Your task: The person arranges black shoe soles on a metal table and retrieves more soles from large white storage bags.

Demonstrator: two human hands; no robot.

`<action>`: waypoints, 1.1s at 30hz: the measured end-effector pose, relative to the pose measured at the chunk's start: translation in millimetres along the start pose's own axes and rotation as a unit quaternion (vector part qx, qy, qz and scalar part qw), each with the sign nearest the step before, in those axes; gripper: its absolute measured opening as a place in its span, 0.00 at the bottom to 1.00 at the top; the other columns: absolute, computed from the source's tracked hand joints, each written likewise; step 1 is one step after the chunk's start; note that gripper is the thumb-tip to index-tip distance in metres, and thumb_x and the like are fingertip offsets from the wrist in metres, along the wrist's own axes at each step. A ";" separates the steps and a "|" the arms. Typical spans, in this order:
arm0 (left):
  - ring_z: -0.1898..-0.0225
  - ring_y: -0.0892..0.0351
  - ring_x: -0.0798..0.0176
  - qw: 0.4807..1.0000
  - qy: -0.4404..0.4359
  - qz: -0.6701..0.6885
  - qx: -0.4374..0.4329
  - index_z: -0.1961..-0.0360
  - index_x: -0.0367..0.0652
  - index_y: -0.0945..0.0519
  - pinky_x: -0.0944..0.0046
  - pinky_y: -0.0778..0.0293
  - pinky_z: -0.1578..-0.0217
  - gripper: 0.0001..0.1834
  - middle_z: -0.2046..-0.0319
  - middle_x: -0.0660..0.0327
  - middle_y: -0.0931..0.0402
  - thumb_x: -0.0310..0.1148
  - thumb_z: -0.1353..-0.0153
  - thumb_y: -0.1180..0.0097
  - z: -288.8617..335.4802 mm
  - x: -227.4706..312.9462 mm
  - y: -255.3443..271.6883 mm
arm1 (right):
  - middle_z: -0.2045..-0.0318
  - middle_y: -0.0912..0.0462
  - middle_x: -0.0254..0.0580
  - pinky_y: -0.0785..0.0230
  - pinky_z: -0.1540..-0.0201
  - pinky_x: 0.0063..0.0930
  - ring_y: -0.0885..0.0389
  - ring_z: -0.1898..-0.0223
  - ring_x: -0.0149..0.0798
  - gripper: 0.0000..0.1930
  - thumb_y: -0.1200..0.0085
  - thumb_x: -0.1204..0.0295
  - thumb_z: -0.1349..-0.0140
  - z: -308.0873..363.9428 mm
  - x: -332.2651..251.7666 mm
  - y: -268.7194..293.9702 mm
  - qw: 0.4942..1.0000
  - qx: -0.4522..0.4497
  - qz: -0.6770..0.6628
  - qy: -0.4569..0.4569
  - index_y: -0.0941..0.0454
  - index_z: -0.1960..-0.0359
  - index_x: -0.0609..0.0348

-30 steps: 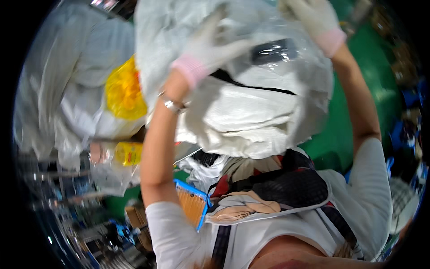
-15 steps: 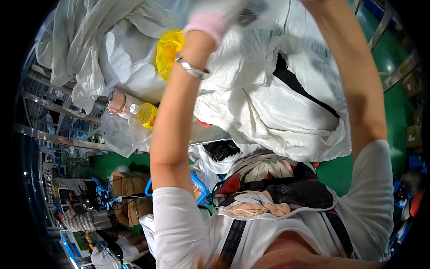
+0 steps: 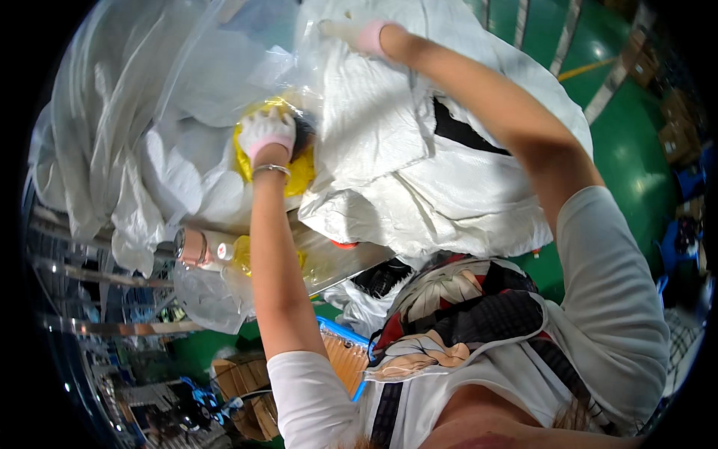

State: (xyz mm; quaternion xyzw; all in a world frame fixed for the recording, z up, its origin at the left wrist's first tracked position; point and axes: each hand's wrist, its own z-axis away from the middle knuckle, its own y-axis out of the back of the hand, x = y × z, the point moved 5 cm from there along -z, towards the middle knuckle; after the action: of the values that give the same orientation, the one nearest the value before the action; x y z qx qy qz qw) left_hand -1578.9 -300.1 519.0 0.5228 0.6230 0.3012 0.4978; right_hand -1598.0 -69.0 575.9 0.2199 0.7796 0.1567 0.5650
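My left hand (image 3: 268,132), in a white glove with a pink cuff, rests on a yellow plastic bag (image 3: 299,178) with its fingers spread. A dark rounded object (image 3: 303,137) shows right beside it, partly under clear film; its kind is unclear. At the far middle, my right hand (image 3: 350,34), gloved the same way, reaches left over a white woven sack (image 3: 374,135). Its fingers are together at the edge of a clear plastic bag (image 3: 307,67) and appear to pinch it, though the fingertips are blurred. A black patch (image 3: 460,129) shows through a gap in the sack.
Translucent plastic sheeting (image 3: 97,142) heaps at the left. A pink-capped bottle (image 3: 196,247) and a yellow bottle (image 3: 241,254) stand by the table's near edge (image 3: 336,266). Below are a blue-rimmed basket (image 3: 348,359) and a cardboard box (image 3: 250,396). Metal rails (image 3: 617,71) run along the right.
My left hand has come down and left, from the far middle onto the yellow bag. My right hand has swung left across the white sack. The view has shifted slightly.
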 end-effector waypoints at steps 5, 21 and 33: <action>0.49 0.25 0.51 0.995 -0.090 -0.049 0.016 0.52 0.47 0.20 0.53 0.30 0.49 0.23 0.52 0.53 0.22 0.48 0.34 0.62 -31.2 -25.6 -28.8 | 0.56 0.20 0.58 0.33 0.49 0.41 0.22 0.54 0.46 0.19 0.58 0.60 0.36 93.0 -45.2 61.1 0.952 -0.056 0.237 0.188 0.21 0.56 0.62; 0.42 0.32 0.53 0.937 -0.313 0.155 0.018 0.46 0.47 0.28 0.52 0.30 0.46 0.27 0.45 0.56 0.32 0.42 0.46 0.39 63.3 211.4 54.2 | 0.47 0.26 0.52 0.35 0.45 0.40 0.26 0.47 0.50 0.22 0.54 0.60 0.40 182.6 79.9 150.0 0.811 0.076 0.561 0.146 0.30 0.46 0.56; 0.54 0.24 0.49 0.871 -0.433 0.233 0.025 0.54 0.41 0.21 0.55 0.29 0.52 0.17 0.59 0.52 0.22 0.41 0.39 0.48 102.3 232.3 121.1 | 0.61 0.20 0.42 0.29 0.53 0.37 0.22 0.56 0.45 0.09 0.48 0.65 0.42 246.3 63.5 138.2 0.771 -0.192 0.508 0.331 0.22 0.65 0.56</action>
State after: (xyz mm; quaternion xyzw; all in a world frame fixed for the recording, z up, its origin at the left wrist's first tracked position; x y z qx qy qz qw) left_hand -1430.8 -61.0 523.5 0.7432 0.2129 0.1363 0.6195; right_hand -1357.9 81.0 515.4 0.4053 0.6467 0.6307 0.1403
